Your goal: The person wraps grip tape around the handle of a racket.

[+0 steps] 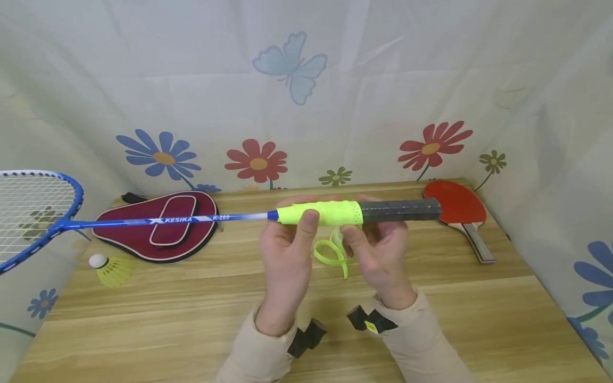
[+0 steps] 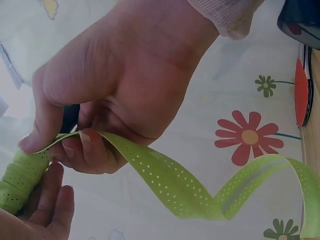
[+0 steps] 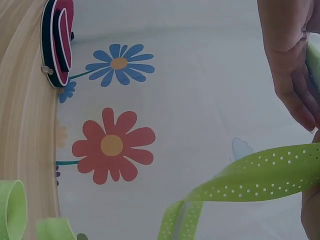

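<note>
A blue and white badminton racket point(image 1: 177, 219) is held level above the table, its head to the left. Bright yellow-green grip tape point(image 1: 335, 213) covers the front part of its handle; the rear part point(image 1: 399, 210) is bare and black. My left hand point(image 1: 286, 260) grips the wrapped part, thumb along the near side. My right hand point(image 1: 383, 260), nearer the bare part, pinches the tape at the edge of the wrap. From there a loose perforated tape strip point(image 2: 165, 182) hangs twisted in the left wrist view, curling downward in the head view.
A maroon racket case point(image 1: 129, 236) lies at the back left, with a yellow shuttlecock point(image 1: 112, 270) in front of it. A red table tennis bat point(image 1: 457, 205) is at the back right of the wooden table point(image 1: 191, 319). Behind hangs a flowered curtain point(image 1: 359, 106).
</note>
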The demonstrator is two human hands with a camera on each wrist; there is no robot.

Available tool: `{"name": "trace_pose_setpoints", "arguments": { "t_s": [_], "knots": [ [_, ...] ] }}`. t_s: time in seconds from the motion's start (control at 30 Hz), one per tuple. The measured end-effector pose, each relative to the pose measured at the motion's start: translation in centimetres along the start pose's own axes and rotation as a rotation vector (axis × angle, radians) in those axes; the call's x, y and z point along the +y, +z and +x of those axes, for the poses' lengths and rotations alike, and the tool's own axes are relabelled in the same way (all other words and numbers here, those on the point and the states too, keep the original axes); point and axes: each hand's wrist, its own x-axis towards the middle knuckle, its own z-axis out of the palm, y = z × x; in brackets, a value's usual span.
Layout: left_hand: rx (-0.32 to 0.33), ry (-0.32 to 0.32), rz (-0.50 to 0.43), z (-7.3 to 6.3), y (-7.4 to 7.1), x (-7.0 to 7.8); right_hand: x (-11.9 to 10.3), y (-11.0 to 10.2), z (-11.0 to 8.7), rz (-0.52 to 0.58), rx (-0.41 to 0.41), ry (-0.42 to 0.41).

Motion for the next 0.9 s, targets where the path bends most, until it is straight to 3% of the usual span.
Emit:
{"name": "trace_pose_setpoints", "arguments": {
  "t_s": [0.2, 0.33, 0.63, 0.9],
  "knots": [
    [-0.114, 0.063, -0.149, 0.11, 0.20, -0.17, -0.32, 0.11, -0.10, 0.006, 0.010, 0.031],
    [-0.069, 0.058, -0.126, 0.21, 0.03, -0.34, -0.36, 0.12, -0.05, -0.032, -0.012, 0.037],
    [0.047, -0.036, -0.077, 0.05, -0.01, -0.24, -0.04, -0.11, 0.57, -0.072, -0.015, -0.053],
    [0.080, -0.012, -0.011, 0.06, 0.15, -0.21, 0.13, -0.15, 0.56, -0.050, -0.001, -0.058]
  ]
}}
